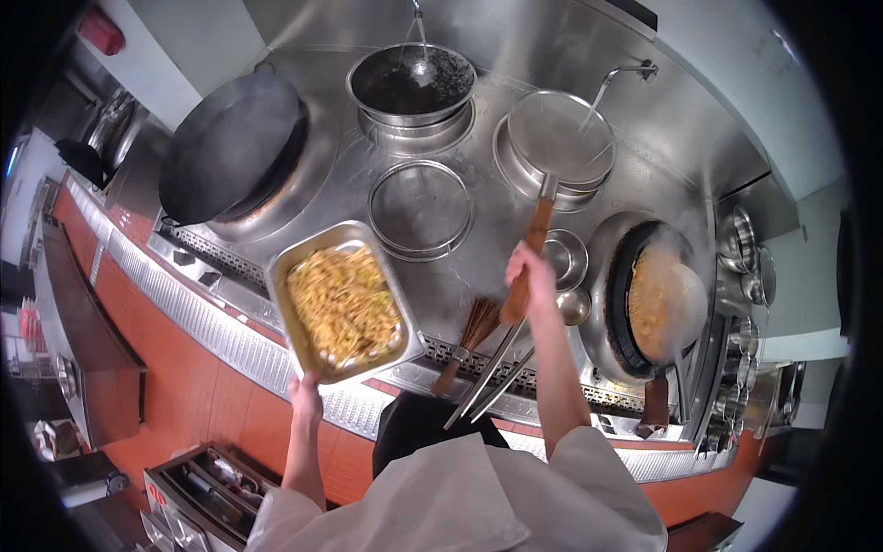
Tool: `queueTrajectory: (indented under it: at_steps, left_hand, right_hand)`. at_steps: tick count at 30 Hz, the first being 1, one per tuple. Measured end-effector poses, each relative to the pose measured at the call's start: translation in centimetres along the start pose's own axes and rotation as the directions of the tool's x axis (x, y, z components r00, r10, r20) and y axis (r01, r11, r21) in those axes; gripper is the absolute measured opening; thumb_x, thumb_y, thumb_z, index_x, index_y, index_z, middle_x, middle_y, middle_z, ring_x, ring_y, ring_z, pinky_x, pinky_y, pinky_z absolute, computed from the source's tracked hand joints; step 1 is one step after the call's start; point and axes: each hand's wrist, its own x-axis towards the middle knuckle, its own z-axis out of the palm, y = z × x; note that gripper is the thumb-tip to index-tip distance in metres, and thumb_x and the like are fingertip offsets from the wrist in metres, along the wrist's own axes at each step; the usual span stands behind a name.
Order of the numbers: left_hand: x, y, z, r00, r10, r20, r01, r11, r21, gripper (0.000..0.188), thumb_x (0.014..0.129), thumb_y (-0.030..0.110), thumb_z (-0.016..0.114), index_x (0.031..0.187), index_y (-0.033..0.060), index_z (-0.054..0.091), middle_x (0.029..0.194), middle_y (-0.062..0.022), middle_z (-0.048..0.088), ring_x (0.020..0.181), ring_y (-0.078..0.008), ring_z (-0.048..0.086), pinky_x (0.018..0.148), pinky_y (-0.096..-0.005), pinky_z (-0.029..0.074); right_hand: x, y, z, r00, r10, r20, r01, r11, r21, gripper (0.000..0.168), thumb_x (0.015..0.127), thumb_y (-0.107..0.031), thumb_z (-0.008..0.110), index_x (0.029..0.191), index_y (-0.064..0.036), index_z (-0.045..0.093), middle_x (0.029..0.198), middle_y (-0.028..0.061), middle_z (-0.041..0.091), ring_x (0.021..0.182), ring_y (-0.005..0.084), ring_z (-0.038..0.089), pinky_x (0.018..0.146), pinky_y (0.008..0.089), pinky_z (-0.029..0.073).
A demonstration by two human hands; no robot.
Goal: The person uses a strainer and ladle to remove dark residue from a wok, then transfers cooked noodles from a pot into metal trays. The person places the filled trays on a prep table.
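Note:
My left hand (305, 399) grips the near edge of a deep rectangular metal pan (414, 343), tilted slightly. Inside it lie noodle-like strands (343, 303) with pale green shreds. In my right hand (532, 272) is the wooden handle (539, 224) of a round fine-mesh strainer (562, 134). The strainer's mesh is over a metal vessel (507, 172) at the back right of the range. To the right, a steaming wok (619, 303) holds orange-brown food (647, 307), with a perforated skimmer (692, 297) against its far side.
A large dark wok (231, 145) leans over the left burner. Water runs from a faucet (416, 14) into a dark-filled bowl (365, 114). A round metal rim (422, 257), a bamboo brush (479, 324), a ladle (574, 307) and a small bowl (567, 259) occupy the range's middle.

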Motion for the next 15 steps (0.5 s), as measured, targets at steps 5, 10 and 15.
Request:
queueTrajectory:
  at_steps: [5,10,15]
  left_hand:
    - [11.7,1.6,8.0,0.96,-0.081,0.269,0.022,0.976,0.217,0.017,0.077,0.006,0.06,0.092,-0.0035,0.061,0.081,-0.0037,0.06,0.074,-0.012,0.053,0.067,-0.0273,0.043]
    - [17.8,3.0,16.6,0.947,-0.11,0.302,0.021,0.959,0.283,0.016,0.073,0.009,0.064,0.086,0.0028,0.057,0.072,-0.0019,0.054,0.067,-0.0118,0.048,0.06,-0.0273,0.038]
    - [22.7,3.6,21.2,0.915,-0.07,0.396,-0.075,0.938,0.339,0.01,0.073,0.01,0.066,0.076,0.0039,0.058,0.067,-0.0003,0.053,0.058,-0.0094,0.044,0.052,-0.0273,0.032]
  right_hand:
    - [3.9,-3.1,-1.0,0.997,0.051,-0.052,-0.047,0.996,0.076,0.018,0.093,-0.023,0.063,0.089,-0.01,0.052,0.076,0.0025,0.058,0.061,0.0128,0.054,0.053,0.029,0.046]
    - [-0.1,1.0,-0.7,0.984,0.093,-0.151,-0.09,0.996,0.025,0.024,0.093,-0.032,0.063,0.096,-0.01,0.055,0.085,0.0069,0.064,0.068,0.0184,0.063,0.061,0.0333,0.055]
    - [-5.9,2.2,0.5,0.985,0.067,-0.159,-0.087,0.988,-0.127,0.032,0.095,-0.038,0.058,0.107,-0.009,0.057,0.089,0.0079,0.065,0.074,0.0173,0.065,0.065,0.0318,0.056]
